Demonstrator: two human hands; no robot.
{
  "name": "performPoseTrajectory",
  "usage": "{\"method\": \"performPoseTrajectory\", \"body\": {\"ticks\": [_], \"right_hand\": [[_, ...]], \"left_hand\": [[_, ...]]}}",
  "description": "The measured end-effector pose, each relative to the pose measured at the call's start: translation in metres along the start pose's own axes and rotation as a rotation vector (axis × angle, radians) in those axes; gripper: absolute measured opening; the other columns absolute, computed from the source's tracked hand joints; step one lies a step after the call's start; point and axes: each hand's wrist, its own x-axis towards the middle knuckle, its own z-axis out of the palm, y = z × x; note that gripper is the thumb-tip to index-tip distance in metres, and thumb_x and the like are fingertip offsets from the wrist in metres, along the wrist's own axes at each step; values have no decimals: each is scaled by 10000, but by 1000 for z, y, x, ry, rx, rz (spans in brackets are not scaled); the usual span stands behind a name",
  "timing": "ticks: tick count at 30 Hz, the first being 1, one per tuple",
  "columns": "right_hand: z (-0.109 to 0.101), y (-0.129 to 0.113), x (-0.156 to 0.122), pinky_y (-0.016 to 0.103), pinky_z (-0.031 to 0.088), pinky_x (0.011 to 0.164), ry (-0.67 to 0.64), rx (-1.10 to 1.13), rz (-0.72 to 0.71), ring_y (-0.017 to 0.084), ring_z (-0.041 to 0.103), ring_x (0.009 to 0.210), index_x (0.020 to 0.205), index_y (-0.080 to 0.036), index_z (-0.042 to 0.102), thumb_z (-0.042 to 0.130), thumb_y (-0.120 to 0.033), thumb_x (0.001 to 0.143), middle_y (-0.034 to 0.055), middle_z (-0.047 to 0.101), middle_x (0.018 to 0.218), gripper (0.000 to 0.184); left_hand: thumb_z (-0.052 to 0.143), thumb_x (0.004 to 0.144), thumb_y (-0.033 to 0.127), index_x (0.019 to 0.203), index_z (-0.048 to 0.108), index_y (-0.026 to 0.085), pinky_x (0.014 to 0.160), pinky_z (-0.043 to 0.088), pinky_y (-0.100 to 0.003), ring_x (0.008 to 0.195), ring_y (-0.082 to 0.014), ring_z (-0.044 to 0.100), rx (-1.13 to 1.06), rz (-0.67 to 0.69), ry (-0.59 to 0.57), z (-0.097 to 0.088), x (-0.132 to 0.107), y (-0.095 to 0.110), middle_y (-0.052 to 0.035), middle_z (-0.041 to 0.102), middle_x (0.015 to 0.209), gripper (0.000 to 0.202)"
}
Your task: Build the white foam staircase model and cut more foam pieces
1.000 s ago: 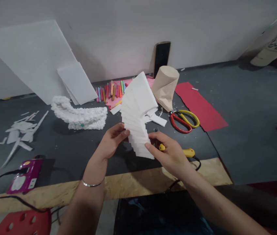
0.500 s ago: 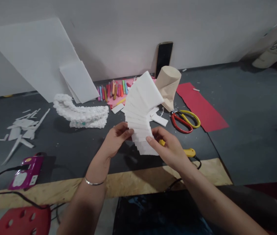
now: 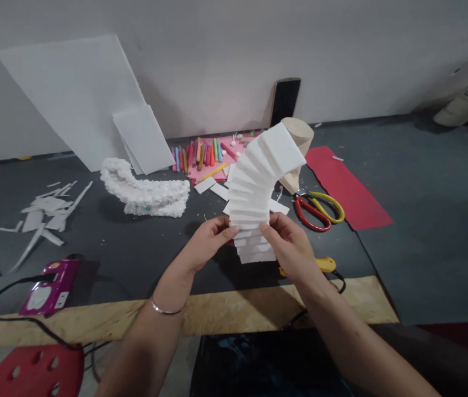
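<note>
Between my two hands, above the dark table, I hold a curved strip of overlapping white foam pieces (image 3: 252, 187), fanned like steps and bending to the right at its top. My left hand (image 3: 213, 240) pinches its left edge near the lower end, thumb in front. On the opposite edge my right hand (image 3: 289, 240) grips it the same way; the fingers behind are partly hidden. Just beyond my right hand lie scissors (image 3: 318, 212) with one red and one yellow handle. A yellow-handled tool (image 3: 325, 264) with a black cord is partly covered by my right hand.
To the left are a bumpy white curved piece (image 3: 149, 193), white scraps (image 3: 47, 212) and a purple power box (image 3: 54, 286). White boards (image 3: 72, 94) and a phone (image 3: 285, 102) lean on the wall. Crayons (image 3: 200, 154), a beige tube (image 3: 300, 132) and red paper (image 3: 349, 190) lie behind.
The strip's upper end has swung to the right, so its curve is more pronounced. Both hands keep their hold on its lower edges. The whole view has shifted slightly.
</note>
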Motion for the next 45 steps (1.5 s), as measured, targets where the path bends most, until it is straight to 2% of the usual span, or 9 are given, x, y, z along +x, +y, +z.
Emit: {"method": "performPoseTrajectory", "body": {"ticks": [7, 11, 18, 23, 27, 30, 45], "right_hand": [[3, 6, 1, 259, 384, 601, 22, 26, 3, 134, 472, 629, 726, -212, 536, 636, -416, 816, -26, 545, 672, 245], [6, 6, 0, 253, 368, 585, 25, 63, 26, 127, 445, 617, 712, -211, 510, 642, -411, 810, -33, 521, 665, 258], [9, 6, 2, 250, 366, 569, 11, 117, 61, 127, 448, 594, 700, -214, 496, 658, -448, 787, -40, 518, 645, 298], [11, 9, 3, 263, 396, 572, 11, 141, 101, 140, 483, 593, 717, -222, 499, 681, -490, 755, -34, 566, 663, 326], [14, 9, 3, 255, 384, 538, 7, 184, 123, 133, 469, 565, 705, -219, 490, 699, -506, 738, -41, 541, 624, 356], [15, 9, 3, 255, 387, 532, 14, 180, 117, 131, 466, 559, 702, -216, 490, 705, -512, 733, -38, 537, 622, 368], [13, 9, 3, 255, 384, 523, -12, 202, 100, 130, 461, 546, 720, -222, 493, 692, -458, 772, -41, 537, 627, 313]], "left_hand": [[787, 707, 374, 905, 677, 157, 783, 459, -305, 760, -155, 590, -195, -67, 33, 6, -1, -5, -24, 665, 821, 314], [806, 679, 342, 838, 662, 157, 742, 457, -282, 718, -137, 571, -263, -90, 60, 8, -1, -5, -10, 652, 783, 283], [824, 639, 348, 852, 682, 150, 744, 451, -276, 725, -144, 581, -295, -108, 79, 10, -2, 0, -20, 670, 781, 324], [834, 619, 358, 740, 651, 148, 725, 437, -266, 678, -125, 546, -279, -97, 117, 9, -2, 1, -3, 637, 723, 304], [825, 633, 367, 811, 685, 144, 749, 434, -271, 713, -140, 561, -270, -75, 113, 8, -4, 0, -19, 658, 750, 318], [819, 641, 370, 800, 679, 143, 745, 433, -272, 697, -137, 557, -267, -68, 114, 8, -4, -1, -21, 661, 759, 310], [815, 636, 326, 747, 653, 146, 707, 410, -257, 686, -130, 552, -292, -52, 134, 8, -3, -2, -5, 646, 717, 266]]}}
